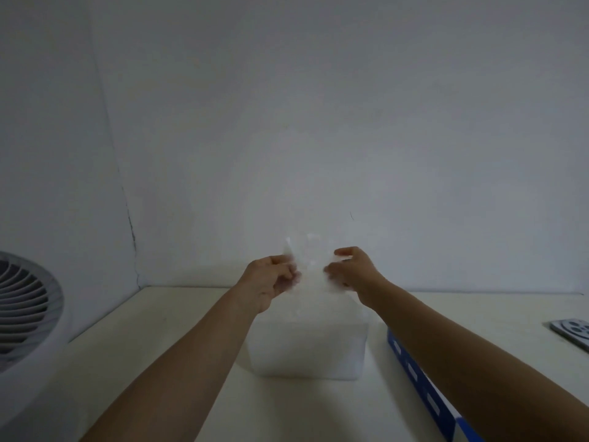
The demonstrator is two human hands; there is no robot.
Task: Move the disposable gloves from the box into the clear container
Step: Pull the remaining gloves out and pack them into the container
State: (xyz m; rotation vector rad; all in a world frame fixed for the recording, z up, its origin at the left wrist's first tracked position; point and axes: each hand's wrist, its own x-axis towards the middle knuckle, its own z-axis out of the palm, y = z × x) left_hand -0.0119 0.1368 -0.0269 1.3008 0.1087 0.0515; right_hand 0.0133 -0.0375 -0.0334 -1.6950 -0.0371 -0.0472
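Observation:
A thin, see-through disposable glove (pixel 310 266) is stretched between my two hands, held up above the clear container (pixel 307 349), which stands on the cream table. My left hand (pixel 271 279) pinches the glove's left edge and my right hand (pixel 352 271) pinches its right edge. The glove is blurred and hard to make out against the white wall. The blue glove box (pixel 420 384) lies to the right of the container, mostly hidden under my right forearm.
A white fan (pixel 28 311) with a dark grille stands at the left edge of the cream table (pixel 178 317). A small grey metal object (pixel 573 331) with round holes lies at the far right. A white wall rises right behind the table.

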